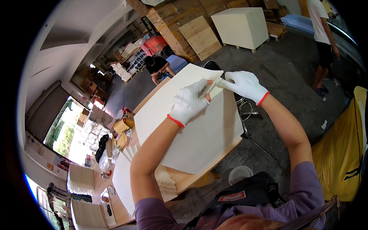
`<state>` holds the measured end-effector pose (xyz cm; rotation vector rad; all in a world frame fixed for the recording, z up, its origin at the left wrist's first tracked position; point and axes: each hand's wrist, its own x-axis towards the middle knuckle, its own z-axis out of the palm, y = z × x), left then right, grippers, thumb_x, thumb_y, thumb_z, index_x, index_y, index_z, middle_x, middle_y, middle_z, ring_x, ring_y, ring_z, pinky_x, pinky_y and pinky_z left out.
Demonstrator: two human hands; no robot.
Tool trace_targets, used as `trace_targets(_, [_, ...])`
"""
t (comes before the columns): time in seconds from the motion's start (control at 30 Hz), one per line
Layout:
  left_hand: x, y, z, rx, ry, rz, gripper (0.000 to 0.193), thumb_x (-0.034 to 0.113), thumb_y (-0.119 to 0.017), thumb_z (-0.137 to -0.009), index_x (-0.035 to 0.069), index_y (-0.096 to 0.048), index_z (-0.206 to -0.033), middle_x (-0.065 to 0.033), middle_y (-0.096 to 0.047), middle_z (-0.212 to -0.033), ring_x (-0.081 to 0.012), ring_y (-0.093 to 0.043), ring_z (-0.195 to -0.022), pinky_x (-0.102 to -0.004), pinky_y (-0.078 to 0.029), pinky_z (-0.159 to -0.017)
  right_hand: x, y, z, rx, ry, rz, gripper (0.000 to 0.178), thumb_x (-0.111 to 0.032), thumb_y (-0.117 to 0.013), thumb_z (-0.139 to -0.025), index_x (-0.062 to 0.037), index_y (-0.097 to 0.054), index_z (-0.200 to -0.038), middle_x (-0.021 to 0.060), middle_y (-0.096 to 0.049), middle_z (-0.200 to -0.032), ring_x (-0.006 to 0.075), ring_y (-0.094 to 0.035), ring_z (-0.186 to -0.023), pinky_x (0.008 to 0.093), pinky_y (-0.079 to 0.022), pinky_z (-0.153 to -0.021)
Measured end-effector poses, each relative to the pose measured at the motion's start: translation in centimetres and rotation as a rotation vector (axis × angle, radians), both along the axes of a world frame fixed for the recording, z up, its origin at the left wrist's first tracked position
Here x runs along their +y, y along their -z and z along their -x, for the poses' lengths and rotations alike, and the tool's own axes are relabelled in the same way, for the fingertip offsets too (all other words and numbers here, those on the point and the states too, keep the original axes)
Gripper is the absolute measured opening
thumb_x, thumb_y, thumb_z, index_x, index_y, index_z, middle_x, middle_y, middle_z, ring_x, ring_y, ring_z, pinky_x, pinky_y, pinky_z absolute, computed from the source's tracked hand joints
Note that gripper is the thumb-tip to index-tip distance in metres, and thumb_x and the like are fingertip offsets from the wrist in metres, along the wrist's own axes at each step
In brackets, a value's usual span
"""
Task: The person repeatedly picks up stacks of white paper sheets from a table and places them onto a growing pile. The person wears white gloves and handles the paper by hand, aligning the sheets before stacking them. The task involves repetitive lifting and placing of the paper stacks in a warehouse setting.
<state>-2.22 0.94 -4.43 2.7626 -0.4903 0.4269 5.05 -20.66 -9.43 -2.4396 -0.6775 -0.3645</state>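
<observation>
A large cream sheet (184,134) lies across the wooden table (214,163) in front of me, with a narrow raised fold near its far right corner. My left hand (188,100), in a white knit glove with a red cuff, is curled at this fold; its bare thumb and index fingertips stick out on either side of the edge. My right hand (243,85), gloved the same way, pinches the fold close to the corner between thumb and fingers. Whether the sheet is single or layered is hard to tell.
Cream stacks (80,179) stand at the left, near a cluttered table end with a yellow box (120,125). Beyond the table are a seated person (156,69), a large cream block (241,28) on a pallet, and a standing person (322,42). A chair (247,111) and bucket (240,174) are at the right.
</observation>
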Motion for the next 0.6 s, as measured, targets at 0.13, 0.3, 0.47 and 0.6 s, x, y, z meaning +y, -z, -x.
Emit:
trace_targets(0.13, [-1.1,-1.1,-1.0,0.08,-0.154,-0.057,0.043,0.024,-0.065,-0.084,0.023,-0.064,-0.127,-0.0141,-0.071,-0.105,-0.0324,-0.068,-0.097,-0.0417,-0.053,-0.082,-0.4,0.0,-0.6,-0.191,-0.057,0.048,0.052,-0.059,-0.052,-0.092,-0.0084,-0.062,-0.081,0.0128,-0.065,-0.076,0.0328,-0.064,-0.075,0.0439,-0.047,-0.064])
trace_targets(0.3, [-0.5,-0.6,-2.1,0.067,-0.166,-0.097,0.042,0.026,-0.063,-0.086,0.022,-0.065,-0.127,-0.0139,-0.072,-0.108,-0.0332,-0.068,-0.098,-0.0424,-0.053,-0.083,0.3,-1.9,-0.7,-0.371,-0.114,0.059,0.044,-0.05,-0.049,-0.097,-0.009,-0.061,-0.088,0.0139,-0.065,-0.079,0.0329,-0.064,-0.077,0.0441,-0.047,-0.066])
trace_targets(0.47, [0.2,-0.2,-1.6,0.149,-0.031,0.086,0.037,0.022,-0.062,-0.092,0.015,-0.064,-0.129,-0.0128,-0.071,-0.116,-0.0258,-0.069,-0.098,-0.0367,-0.053,-0.085,2.4,-0.7,-1.1,0.059,-0.124,-0.42,0.053,-0.055,-0.043,-0.099,-0.0056,-0.06,-0.091,0.0174,-0.063,-0.079,0.0355,-0.062,-0.079,0.0427,-0.046,-0.072])
trace_targets(0.6, [0.4,-0.5,-0.6,0.296,0.029,0.389,0.037,0.016,-0.064,-0.094,0.009,-0.062,-0.13,-0.0106,-0.07,-0.115,-0.0175,-0.064,-0.101,-0.0317,-0.051,-0.085,3.2,0.1,-0.8,0.21,-0.103,-0.618,0.054,-0.054,-0.04,-0.101,-0.0048,-0.062,-0.093,0.0188,-0.061,-0.079,0.0386,-0.06,-0.078,0.0437,-0.045,-0.073])
